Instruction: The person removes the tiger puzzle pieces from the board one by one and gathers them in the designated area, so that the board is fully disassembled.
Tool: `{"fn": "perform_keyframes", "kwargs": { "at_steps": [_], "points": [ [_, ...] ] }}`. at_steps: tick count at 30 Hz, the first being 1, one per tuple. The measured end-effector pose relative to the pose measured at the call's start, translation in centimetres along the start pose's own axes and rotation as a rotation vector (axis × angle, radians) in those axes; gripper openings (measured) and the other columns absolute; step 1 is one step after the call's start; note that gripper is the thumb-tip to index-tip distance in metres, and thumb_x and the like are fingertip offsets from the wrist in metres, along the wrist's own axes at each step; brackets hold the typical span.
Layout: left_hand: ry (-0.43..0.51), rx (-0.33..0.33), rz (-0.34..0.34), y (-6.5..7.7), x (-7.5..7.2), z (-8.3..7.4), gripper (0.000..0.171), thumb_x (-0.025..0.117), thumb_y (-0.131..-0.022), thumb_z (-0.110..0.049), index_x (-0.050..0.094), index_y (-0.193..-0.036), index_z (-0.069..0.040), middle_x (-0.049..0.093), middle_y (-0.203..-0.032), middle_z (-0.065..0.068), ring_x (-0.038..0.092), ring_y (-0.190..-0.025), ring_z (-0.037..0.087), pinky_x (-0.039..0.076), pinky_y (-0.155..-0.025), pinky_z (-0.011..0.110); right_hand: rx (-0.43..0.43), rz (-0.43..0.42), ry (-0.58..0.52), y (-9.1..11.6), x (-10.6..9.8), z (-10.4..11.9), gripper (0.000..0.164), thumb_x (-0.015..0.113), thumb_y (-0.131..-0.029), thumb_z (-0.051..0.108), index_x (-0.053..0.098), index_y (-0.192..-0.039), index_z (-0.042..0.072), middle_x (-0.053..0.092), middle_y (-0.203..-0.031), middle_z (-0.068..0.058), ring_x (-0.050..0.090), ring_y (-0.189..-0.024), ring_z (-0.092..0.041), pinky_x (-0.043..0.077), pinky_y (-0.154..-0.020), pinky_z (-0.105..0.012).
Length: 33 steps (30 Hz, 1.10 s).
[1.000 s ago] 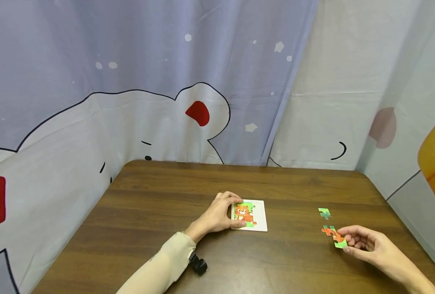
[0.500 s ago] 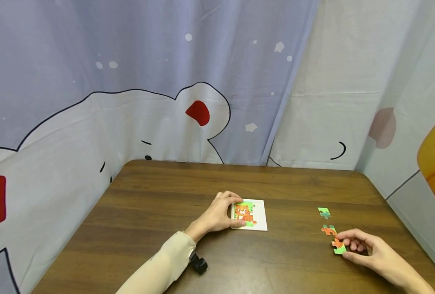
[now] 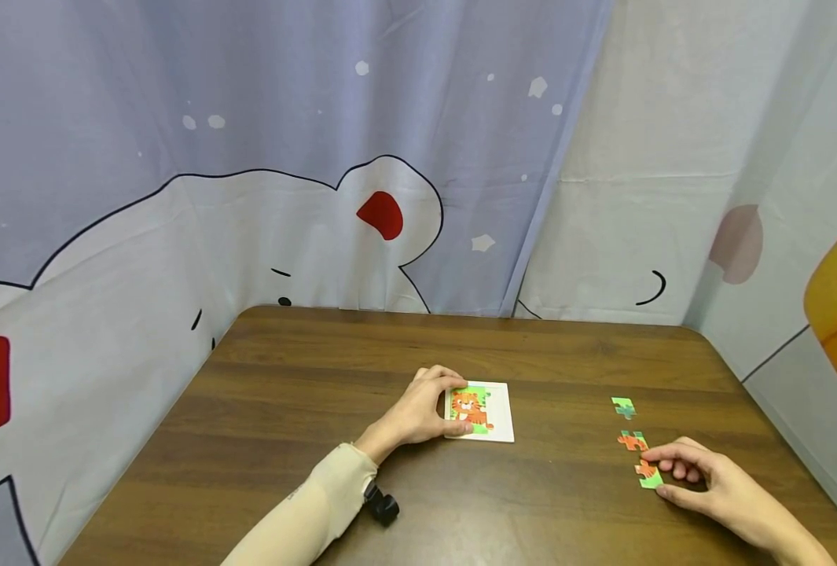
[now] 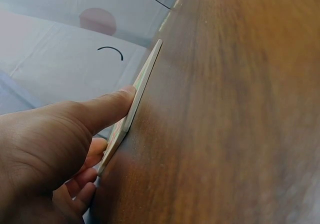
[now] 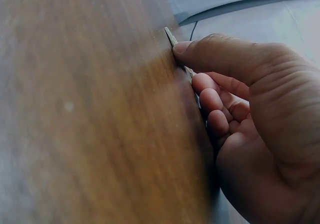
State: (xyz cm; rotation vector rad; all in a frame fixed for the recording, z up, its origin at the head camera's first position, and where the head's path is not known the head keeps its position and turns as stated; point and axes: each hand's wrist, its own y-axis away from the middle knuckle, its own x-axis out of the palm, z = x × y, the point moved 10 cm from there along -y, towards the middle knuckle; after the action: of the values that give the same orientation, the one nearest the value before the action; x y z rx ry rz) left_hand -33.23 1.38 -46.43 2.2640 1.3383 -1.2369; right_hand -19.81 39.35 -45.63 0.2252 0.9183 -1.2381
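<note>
Left hand [image 3: 418, 413] gripping board [image 3: 501, 414], thickness clearest from wrist

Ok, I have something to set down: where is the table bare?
The table is bare left of the left hand, behind the puzzle board toward the curtain, and between the board and the loose pieces. It's crowded on the right, where the right hand holds the nearest piece.

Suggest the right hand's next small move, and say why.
Probably lift the nearest loose piece toward the puzzle board: the right hand has finger and thumb at that piece, while the left hand holds the board, whose right side shows white.
</note>
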Motion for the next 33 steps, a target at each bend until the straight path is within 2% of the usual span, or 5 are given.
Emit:
{"fn": "perform_keyframes", "kwargs": {
  "at_steps": [10, 21, 26, 30, 33],
  "points": [
    [-0.004, 0.002, 0.0, 0.1, 0.0, 0.2, 0.073, 0.1, -0.085, -0.034, 0.071, -0.146, -0.007, 0.064, -0.147, 0.007, 0.052, -0.136, 0.031, 0.044, -0.118, 0.051, -0.003, -0.007, -0.029, 0.0, 0.3, -0.6, 0.043, 0.087, -0.089, -0.006, 0.077, -0.127, 0.013, 0.064, -0.101, 0.002, 0.055, -0.089, -0.012, 0.043, -0.072, -0.026],
    [-0.006, -0.004, 0.004, 0.1, 0.2, 0.3, 0.073, 0.1, -0.085, -0.034, 0.071, -0.146, -0.008, 0.064, -0.146, 0.007, 0.052, -0.137, 0.03, 0.044, -0.119, 0.052, 0.202, 0.001, -0.184, 0.6, -0.1, -1.8, 0.038, 0.077, -0.102, 0.0, 0.07, -0.139, 0.004, 0.069, -0.105, -0.006, 0.066, -0.091, -0.015, 0.055, -0.074, -0.028],
    [-0.002, -0.003, 0.006, 0.0, 0.1, 0.1, 0.072, 0.1, -0.085, -0.034, 0.071, -0.146, -0.009, 0.064, -0.146, 0.007, 0.051, -0.14, 0.031, 0.044, -0.12, 0.052, 0.283, -0.03, -0.309, 0.7, -1.0, -2.7, 0.043, 0.067, -0.109, -0.002, 0.059, -0.151, -0.003, 0.071, -0.12, -0.006, 0.072, -0.102, -0.012, 0.059, -0.084, -0.023],
    [-0.009, 0.003, 0.004, -0.1, 0.2, 0.2, 0.072, 0.1, -0.085, -0.035, 0.071, -0.146, -0.009, 0.064, -0.147, 0.007, 0.051, -0.14, 0.031, 0.044, -0.12, 0.052, 0.259, -0.074, -0.425, -0.1, -1.9, -2.0, 0.049, 0.061, -0.109, -0.007, 0.052, -0.158, -0.005, 0.073, -0.133, -0.007, 0.074, -0.118, -0.01, 0.06, -0.095, -0.02],
    [-0.01, 0.003, 0.007, -0.1, 0.1, 0.2, 0.072, 0.099, -0.086, -0.035, 0.071, -0.146, -0.009, 0.064, -0.147, 0.006, 0.051, -0.14, 0.031, 0.044, -0.12, 0.051, 0.232, -0.098, -0.421, -1.0, -2.4, -1.1, 0.052, 0.061, -0.109, -0.008, 0.051, -0.16, -0.003, 0.074, -0.141, -0.007, 0.072, -0.128, -0.009, 0.057, -0.099, -0.018]
  ]
}}
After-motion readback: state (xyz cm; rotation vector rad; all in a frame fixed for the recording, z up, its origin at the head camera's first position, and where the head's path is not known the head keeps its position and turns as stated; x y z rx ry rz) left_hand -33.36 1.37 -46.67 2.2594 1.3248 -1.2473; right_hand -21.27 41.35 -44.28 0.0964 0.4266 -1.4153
